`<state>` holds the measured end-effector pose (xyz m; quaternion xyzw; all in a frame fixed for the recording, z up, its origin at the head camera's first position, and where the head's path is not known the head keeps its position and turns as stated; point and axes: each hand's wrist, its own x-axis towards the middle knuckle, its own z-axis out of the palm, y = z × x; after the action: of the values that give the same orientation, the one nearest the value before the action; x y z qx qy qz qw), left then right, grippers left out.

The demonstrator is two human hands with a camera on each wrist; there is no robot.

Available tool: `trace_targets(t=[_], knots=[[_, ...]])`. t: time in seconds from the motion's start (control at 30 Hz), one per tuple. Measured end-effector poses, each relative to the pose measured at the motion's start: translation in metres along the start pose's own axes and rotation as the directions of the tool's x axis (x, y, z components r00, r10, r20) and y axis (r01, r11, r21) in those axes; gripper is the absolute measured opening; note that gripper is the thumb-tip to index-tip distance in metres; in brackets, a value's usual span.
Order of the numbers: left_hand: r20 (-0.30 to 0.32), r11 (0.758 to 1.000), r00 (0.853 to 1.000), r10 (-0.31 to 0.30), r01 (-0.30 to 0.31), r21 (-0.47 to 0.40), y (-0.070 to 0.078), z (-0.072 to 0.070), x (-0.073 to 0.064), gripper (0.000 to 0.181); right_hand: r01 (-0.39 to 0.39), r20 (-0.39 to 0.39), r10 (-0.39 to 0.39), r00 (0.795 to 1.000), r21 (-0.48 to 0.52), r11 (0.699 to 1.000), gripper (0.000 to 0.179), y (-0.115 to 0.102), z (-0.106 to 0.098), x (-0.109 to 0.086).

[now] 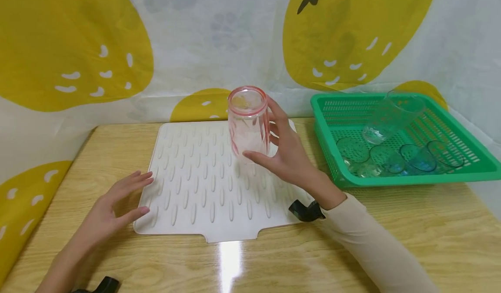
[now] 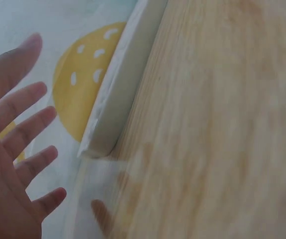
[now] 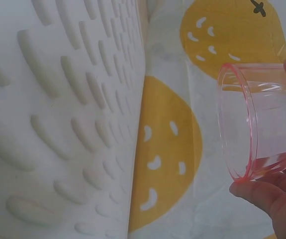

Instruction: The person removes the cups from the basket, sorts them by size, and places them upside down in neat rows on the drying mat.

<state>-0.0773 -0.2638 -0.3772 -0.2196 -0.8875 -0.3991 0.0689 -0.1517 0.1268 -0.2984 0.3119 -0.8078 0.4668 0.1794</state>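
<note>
My right hand grips a clear pink-tinted drinking glass, fingers round its far side and the thumb across its near side. It holds the glass over the back right part of a white ridged drying mat. In the right wrist view, the glass's pink round edge faces the mat's raised ridges, with a gap between. At the mat's left edge, my left hand hovers with fingers spread and nothing in them. The left wrist view shows this palm beside the mat's pale side.
A green plastic basket stands on the right of the wooden table. Several glasses lie in it, including a tall clear glass leaning up and a blue-tinted glass. A lemon-patterned cloth hangs behind the table.
</note>
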Motion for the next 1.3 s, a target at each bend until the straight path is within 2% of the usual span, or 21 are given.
trace_targets(t=[0.2, 0.37, 0.47, 0.6, 0.7, 0.87, 1.13, 1.3], knots=[[0.017, 1.000, 1.000, 0.018, -0.018, -0.003, -0.012, -0.002, -0.012, 0.072, 0.013, -0.001, -0.012, 1.000, 0.043, 0.999, 0.108, 0.003, 0.011, 0.009], [0.028, 0.990, 0.993, 0.117, -0.119, 0.071, -0.026, 0.002, -0.021, 0.071, 0.038, -0.001, -0.038, 0.999, 0.065, 0.997, 0.108, 0.006, 0.023, 0.019], [0.030, 0.982, 0.988, 0.150, -0.152, 0.109, -0.031, 0.003, -0.025, 0.068, 0.034, -0.004, -0.034, 0.999, 0.080, 0.996, 0.108, 0.008, 0.029, 0.025], [0.037, 0.981, 0.990, 0.137, -0.141, 0.132, -0.032, 0.002, -0.027, 0.066, 0.024, -0.011, -0.023, 1.000, 0.131, 0.991, 0.108, 0.008, 0.038, 0.032], [0.042, 0.981, 0.990, 0.133, -0.138, 0.138, -0.033, 0.002, -0.027, 0.066, 0.023, -0.005, -0.023, 1.000, 0.132, 0.991, 0.108, 0.008, 0.045, 0.038], [0.047, 0.979, 0.988, 0.149, -0.154, 0.130, -0.034, 0.004, -0.027, 0.066, 0.007, 0.014, -0.009, 1.000, 0.092, 0.996, 0.109, 0.009, 0.058, 0.045], [0.033, 0.975, 0.984, 0.175, -0.177, 0.131, -0.035, 0.005, -0.026, 0.065, -0.038, 0.021, 0.035, 0.999, 0.162, 0.986, 0.108, 0.014, 0.080, 0.056], [0.031, 0.972, 0.982, 0.186, -0.189, 0.137, -0.035, 0.003, -0.027, 0.065, -0.049, 0.036, 0.043, 0.998, 0.159, 0.986, 0.108, 0.016, 0.098, 0.064]])
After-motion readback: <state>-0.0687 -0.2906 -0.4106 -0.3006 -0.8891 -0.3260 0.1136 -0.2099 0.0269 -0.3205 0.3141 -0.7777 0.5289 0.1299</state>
